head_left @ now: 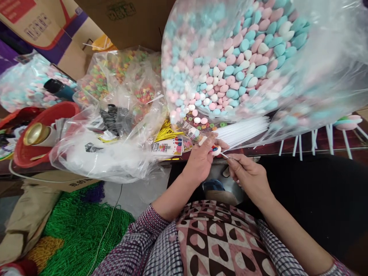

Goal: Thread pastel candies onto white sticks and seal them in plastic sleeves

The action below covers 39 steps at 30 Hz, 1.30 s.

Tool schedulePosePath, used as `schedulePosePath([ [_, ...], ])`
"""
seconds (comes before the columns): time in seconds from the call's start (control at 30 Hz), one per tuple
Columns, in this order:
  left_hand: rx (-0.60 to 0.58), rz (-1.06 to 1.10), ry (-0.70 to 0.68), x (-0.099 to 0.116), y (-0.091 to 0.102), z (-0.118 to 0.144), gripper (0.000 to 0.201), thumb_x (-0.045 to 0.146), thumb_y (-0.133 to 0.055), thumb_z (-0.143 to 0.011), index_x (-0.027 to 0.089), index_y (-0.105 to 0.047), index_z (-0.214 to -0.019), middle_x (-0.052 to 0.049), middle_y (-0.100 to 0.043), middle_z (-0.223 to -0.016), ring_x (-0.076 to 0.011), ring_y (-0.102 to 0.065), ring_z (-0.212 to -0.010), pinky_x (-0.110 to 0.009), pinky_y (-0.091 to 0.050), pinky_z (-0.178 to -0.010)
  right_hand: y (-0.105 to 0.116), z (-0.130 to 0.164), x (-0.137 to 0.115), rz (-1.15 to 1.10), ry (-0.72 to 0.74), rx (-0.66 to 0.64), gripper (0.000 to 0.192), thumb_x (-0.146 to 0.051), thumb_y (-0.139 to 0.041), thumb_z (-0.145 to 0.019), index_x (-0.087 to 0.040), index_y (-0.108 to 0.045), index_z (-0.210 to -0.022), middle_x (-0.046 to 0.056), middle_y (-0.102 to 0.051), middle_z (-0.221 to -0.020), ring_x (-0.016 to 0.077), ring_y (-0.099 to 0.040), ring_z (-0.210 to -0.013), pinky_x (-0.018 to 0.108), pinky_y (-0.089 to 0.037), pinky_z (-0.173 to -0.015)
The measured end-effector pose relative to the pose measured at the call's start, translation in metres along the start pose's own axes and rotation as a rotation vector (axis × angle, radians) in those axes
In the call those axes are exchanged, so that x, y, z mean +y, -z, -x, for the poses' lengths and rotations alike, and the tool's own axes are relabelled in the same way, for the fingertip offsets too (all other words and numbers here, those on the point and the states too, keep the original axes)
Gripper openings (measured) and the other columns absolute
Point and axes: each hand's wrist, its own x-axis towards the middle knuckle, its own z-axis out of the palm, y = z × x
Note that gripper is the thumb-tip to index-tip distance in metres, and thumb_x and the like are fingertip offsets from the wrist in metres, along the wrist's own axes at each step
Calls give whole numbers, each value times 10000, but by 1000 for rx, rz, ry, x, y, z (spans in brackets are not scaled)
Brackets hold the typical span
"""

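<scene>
My left hand [201, 159] pinches a small round white candy piece [216, 150] with coloured rings on it. My right hand [248, 174] holds a thin white stick [225, 155] whose tip meets that candy. Both hands work close together at the table's front edge, just below a pile of white sticks [241, 130]. Above them bulges a big clear bag of pink, blue and white candies [238, 61].
A clear bag of small coloured rings [120, 76] and crumpled plastic [100, 153] lie at the left. A red basket [34, 134] holds a gold-topped item. Finished lollipops [347, 122] stand at right. Green mesh [77, 226] lies on the floor. Cardboard boxes stand behind.
</scene>
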Motion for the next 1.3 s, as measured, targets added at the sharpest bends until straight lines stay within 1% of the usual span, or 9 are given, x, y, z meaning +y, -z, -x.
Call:
schedulePosePath([
  [0.13,-34,73,-36,14,3,-3,236,398,-627,-868,211,-640,-1012,-38,-711,-912,-186,-693,-865,-358,-524,-850,7,-1,-2,-185,-147,-121,276,-475,-640,-855,-205,-698,-872,-93,-398,-374,78,-361,-366,232,-393,-466],
  [0.27,23,131,-94,23,6,-6,170,360,-575,-906,201,-623,-944,-3,-675,-792,-150,-678,-750,-348,-537,-838,6,0,-1,-233,-234,-215,347,-541,-663,-819,-195,-682,-838,-109,-361,-334,69,-334,-330,248,-428,-503],
  [0.47,45,50,-64,9,1,-2,222,400,-651,-853,189,-582,-848,21,-635,-666,-159,-690,-699,-324,-551,-779,-10,4,-3,-255,-253,-217,332,-524,-629,-850,-193,-654,-839,-118,-359,-349,59,-303,-331,232,-410,-493],
  [0.63,-26,0,5,4,1,3,308,456,-662,-831,195,-603,-983,-48,-714,-947,-202,-703,-917,-335,-542,-821,-15,4,-2,-231,-138,-117,298,-494,-586,-892,-202,-638,-865,-113,-378,-379,69,-352,-368,227,-434,-517],
  [0.73,-102,-87,60,-1,6,7,336,342,-742,-767,209,-609,-1044,-59,-694,-1122,-200,-692,-982,-307,-522,-823,-14,3,-6,-124,-59,-74,281,-466,-558,-915,-196,-638,-904,-102,-413,-413,67,-369,-383,206,-393,-474],
  [0.9,-140,-100,72,-7,11,9,282,283,-746,-743,202,-610,-976,-29,-721,-936,-172,-703,-839,-281,-511,-750,-12,4,-11,82,51,-142,277,-397,-519,-936,-174,-644,-1043,-77,-509,-479,83,-443,-405,205,-392,-439],
  [1.0,-115,-117,74,-6,11,8,236,301,-728,-752,189,-612,-926,-7,-705,-814,-146,-680,-727,-264,-500,-684,-6,4,-12,229,191,-149,248,-362,-510,-942,-183,-681,-955,-40,-582,-539,101,-518,-466,225,-447,-498],
  [1.2,-117,-159,110,-5,12,10,190,319,-700,-770,160,-597,-787,32,-593,-605,-114,-610,-585,-249,-474,-617,6,-10,-17,400,409,163,184,-309,-582,-914,-217,-701,-1020,36,-722,-844,162,-675,-740,285,-542,-670],
  [1.3,-178,-86,217,-4,12,12,228,357,-690,-772,158,-582,-796,42,-547,-539,-137,-599,-517,-277,-479,-578,3,-19,-22,436,463,159,166,-283,-597,-897,-229,-720,-995,39,-729,-887,164,-682,-760,284,-557,-659],
])
